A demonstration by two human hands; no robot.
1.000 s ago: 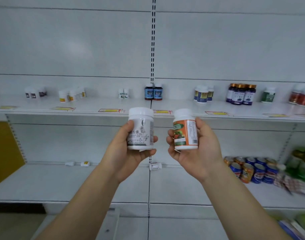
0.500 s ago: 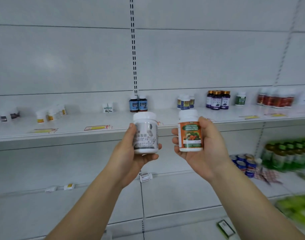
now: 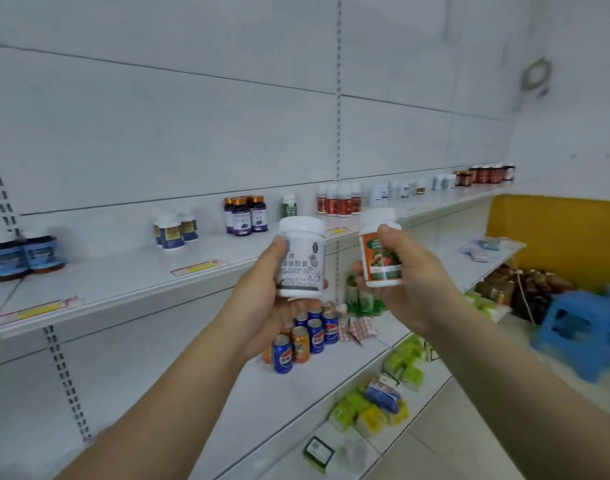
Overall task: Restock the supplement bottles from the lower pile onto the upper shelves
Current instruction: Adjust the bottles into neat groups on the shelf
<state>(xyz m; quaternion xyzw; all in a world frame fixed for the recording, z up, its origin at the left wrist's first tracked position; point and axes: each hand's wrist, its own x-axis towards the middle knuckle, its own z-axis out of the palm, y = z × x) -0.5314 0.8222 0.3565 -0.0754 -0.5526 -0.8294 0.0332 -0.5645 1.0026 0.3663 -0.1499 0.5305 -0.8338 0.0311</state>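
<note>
My left hand (image 3: 262, 292) grips a white bottle with a grey label (image 3: 301, 259), held upright in front of me. My right hand (image 3: 410, 275) grips a white-capped bottle with an orange label (image 3: 379, 252), also upright and level with the first. Both bottles hover just in front of the upper shelf (image 3: 130, 271). On that shelf stand groups of supplement bottles: blue-labelled ones (image 3: 26, 256) at far left, white ones with blue and yellow labels (image 3: 175, 230), dark purple ones with gold caps (image 3: 246, 214), a green-labelled one (image 3: 289, 206) and red-labelled ones (image 3: 338, 200).
Blue and orange drink cans (image 3: 301, 336) stand on the shelf below, beside green packets (image 3: 362, 299). Lower down lie green and yellow packs (image 3: 369, 407). A blue plastic stool (image 3: 587, 334) sits at the right near a yellow wall (image 3: 559, 237). Price tags (image 3: 198, 266) line the shelf edge.
The view has swung to the right along the shelves. Both hands still hold their bottles, raised slightly and shifted right relative to the shelf goods. The stool and yellow wall came into view.
</note>
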